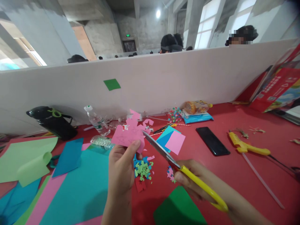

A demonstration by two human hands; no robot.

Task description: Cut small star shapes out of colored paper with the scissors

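My left hand (124,164) pinches a sheet of pink paper (127,136) between thumb and fingers. Star outlines are drawn on the paper, and its upper edge is cut ragged. In my right hand (189,178) is a pair of scissors with yellow handles (199,184). The blades look nearly closed, their tips at the right edge of the pink paper. Below my hands lies a pile of green and blue paper scraps (142,168) with a red scrap (140,185). A small heap of pink and blue stars (171,175) sits near my right hand.
Coloured paper sheets (93,175) cover the left side. A black bottle (52,122) and clear plastic bottles (96,120) stand or lie by the white partition (145,84). To the right are a phone (212,140) and a yellow glue gun (246,147) with its cord.
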